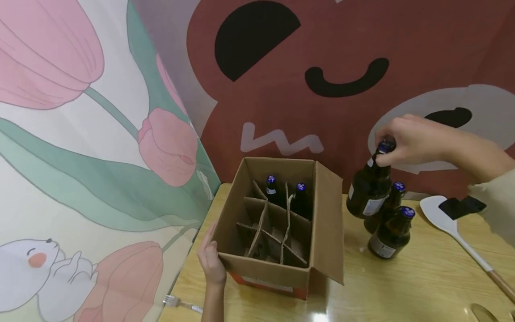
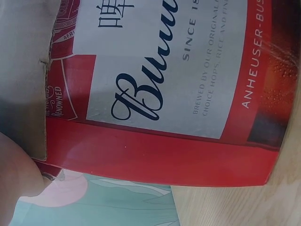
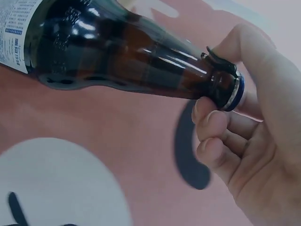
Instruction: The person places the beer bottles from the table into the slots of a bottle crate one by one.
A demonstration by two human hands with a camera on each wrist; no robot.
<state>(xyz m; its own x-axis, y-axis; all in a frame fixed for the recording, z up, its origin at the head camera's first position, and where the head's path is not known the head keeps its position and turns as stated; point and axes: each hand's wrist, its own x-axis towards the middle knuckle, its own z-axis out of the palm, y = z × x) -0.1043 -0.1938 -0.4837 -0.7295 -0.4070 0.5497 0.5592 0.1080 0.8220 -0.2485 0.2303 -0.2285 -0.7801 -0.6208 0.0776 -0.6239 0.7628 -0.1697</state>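
Observation:
My right hand (image 1: 418,138) pinches a brown beer bottle (image 1: 368,192) by its neck, just under the blue cap. Thumb and fingertips close round the neck in the right wrist view, where the bottle (image 3: 117,52) lies across the picture. My left hand (image 1: 213,259) grips the near left corner of an open cardboard beer box (image 1: 273,268). Inside, cardboard dividers (image 1: 265,214) form compartments. Two capped bottles stand in the far ones, a left bottle (image 1: 271,185) and a right bottle (image 1: 300,197). The left wrist view shows the box's red and white printed side (image 2: 155,155).
Two more bottles stand on the wooden table right of the box, a near bottle (image 1: 390,237) and a partly hidden one (image 1: 396,192) behind it. The box flap (image 1: 330,223) hangs outward on that side. A white spatula (image 1: 438,214) lies farther right; a fork (image 1: 181,303) lies front left.

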